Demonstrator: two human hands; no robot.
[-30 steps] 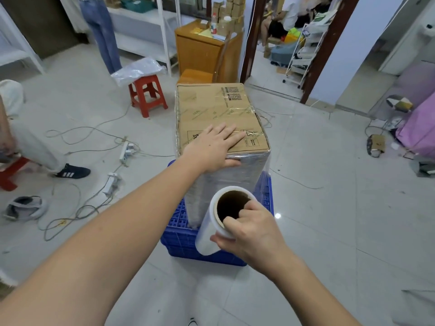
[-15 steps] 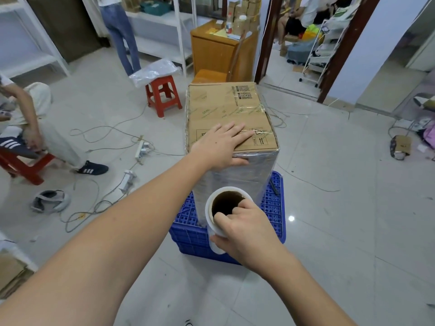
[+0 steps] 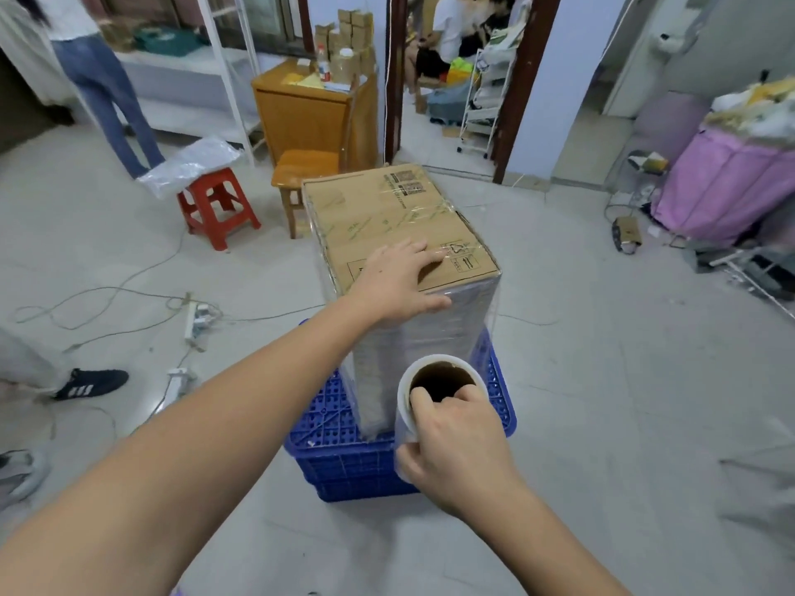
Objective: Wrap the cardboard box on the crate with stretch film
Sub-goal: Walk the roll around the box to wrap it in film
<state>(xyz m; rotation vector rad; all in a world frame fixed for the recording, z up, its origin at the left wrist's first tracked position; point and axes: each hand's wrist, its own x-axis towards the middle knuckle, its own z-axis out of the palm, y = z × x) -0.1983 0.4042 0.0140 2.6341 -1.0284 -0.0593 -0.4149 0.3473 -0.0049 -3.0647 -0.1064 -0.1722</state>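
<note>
A tall cardboard box (image 3: pixel 387 208) stands upright on a blue plastic crate (image 3: pixel 340 458) on the floor. Clear stretch film covers its sides and laps over the top edges. My left hand (image 3: pixel 400 279) lies flat on the near end of the box top, fingers straight, thumb over the near edge. My right hand (image 3: pixel 456 445) grips the stretch film roll (image 3: pixel 430 380) at its upper end, index finger hooked into the brown core. The roll stands close to the box's near right side, above the crate; its lower part is hidden behind my hand.
A red stool (image 3: pixel 217 204) with a plastic bag stands to the left, a wooden stool (image 3: pixel 303 169) behind the box. Cables and power strips (image 3: pixel 193 318) trail over the floor at left. A person's shoe (image 3: pixel 92 382) is near them. A pink cart (image 3: pixel 731 195) stands at right.
The view has swung round the box toward the right. My right hand carried the roll rightward along the near side. My left hand stayed on the box top.
</note>
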